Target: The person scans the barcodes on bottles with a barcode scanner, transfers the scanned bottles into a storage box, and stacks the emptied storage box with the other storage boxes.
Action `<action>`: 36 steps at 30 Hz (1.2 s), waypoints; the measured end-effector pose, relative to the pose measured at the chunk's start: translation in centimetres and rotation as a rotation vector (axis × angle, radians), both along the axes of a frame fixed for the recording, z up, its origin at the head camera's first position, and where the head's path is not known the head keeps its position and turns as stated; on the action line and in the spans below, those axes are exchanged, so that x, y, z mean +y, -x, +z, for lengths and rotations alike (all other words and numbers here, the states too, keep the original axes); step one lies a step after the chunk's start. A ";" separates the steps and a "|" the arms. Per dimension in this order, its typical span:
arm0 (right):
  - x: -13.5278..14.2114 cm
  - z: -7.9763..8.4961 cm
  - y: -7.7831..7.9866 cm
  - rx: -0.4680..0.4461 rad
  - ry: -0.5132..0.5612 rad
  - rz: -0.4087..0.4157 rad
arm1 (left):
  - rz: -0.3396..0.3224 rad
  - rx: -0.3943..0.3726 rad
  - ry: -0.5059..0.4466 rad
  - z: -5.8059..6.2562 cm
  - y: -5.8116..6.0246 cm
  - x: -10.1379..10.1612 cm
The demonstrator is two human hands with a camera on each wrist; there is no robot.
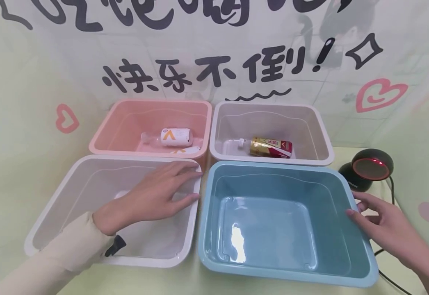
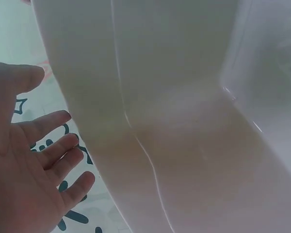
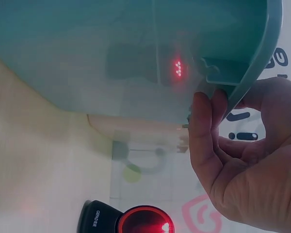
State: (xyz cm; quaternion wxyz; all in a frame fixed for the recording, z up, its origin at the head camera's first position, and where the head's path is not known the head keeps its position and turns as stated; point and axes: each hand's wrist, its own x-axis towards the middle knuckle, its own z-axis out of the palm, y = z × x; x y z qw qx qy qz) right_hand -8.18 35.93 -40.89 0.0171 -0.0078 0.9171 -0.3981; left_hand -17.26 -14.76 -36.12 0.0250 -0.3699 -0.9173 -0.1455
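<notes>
My right hand (image 1: 388,229) grips the right rim of a blue plastic bin (image 1: 266,235). Its thumb lies over the rim, and the fingers (image 3: 202,131) curl against the outer wall, as the right wrist view shows. My left hand (image 1: 163,192) reaches across a light grey bin (image 1: 78,205), its fingers spread and relaxed near that bin's right rim. In the left wrist view, the left fingertips (image 2: 63,116) are right at the edge of the grey wall, with nothing held between them. No items show inside the blue bin; my forearm hides part of the grey one.
Behind stand a pink bin (image 1: 126,123) with white-labelled bottles (image 1: 177,137) and a beige bin (image 1: 310,131) with a gold-and-red bottle (image 1: 271,147). A black scanner (image 1: 371,166), glowing red, stands at the right, its cable (image 1: 391,282) running forward. Printed sheeting (image 1: 185,45) rises behind.
</notes>
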 end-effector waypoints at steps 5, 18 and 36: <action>0.8 -0.2 -0.5 -0.017 -0.001 0.007 | 0.003 -0.032 -0.009 0.7 -0.2 0.9; 2.4 -0.4 -0.8 -0.045 0.042 0.011 | 0.132 -0.301 -0.134 3.3 -1.7 4.0; 3.7 0.3 -1.5 -0.117 0.014 -0.018 | 0.310 -1.017 -0.475 3.9 -2.4 7.4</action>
